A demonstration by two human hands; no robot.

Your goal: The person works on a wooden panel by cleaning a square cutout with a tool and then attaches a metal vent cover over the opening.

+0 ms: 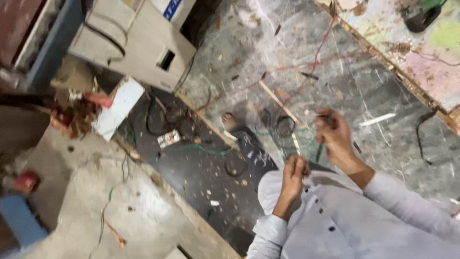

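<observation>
Seen from above in a blurred frame: left hand [293, 169] clenched around thin wires [306, 144], close to a pale grey buttoned shirt [335, 216]; right hand [335, 134] raised just beyond, fingers pinched on the same green and dark strands; between the two hands, wires stretched over a scratched dark stone floor [364, 86]; nearby, a wooden stick [278, 100], a red wire [316, 57], a beige metal cabinet [139, 43] farther left.

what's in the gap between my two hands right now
In the head view, thin wires, some green, run across the gap between the left hand and the right hand. Behind them shows the grey floor. The picture is blurred.
</observation>
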